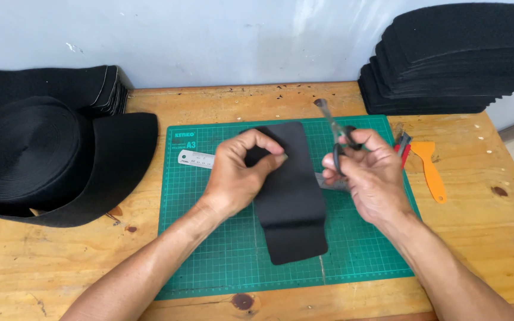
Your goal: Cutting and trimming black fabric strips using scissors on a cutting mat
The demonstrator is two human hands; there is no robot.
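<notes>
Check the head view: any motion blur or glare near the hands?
Head view: the scissors in the right hand are motion-smeared at the blades; the left hand and black fabric piece are fairly sharp; lighting is soft and even, with no glare on the green cutting mat.

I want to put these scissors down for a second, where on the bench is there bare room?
Bare wood lies along the near edge of the table, left of the green cutting mat, and at the right below the orange scraper. Crowded: the mat's middle, under the black fabric piece, ruler and both hands, and the left side by the black roll.
</notes>
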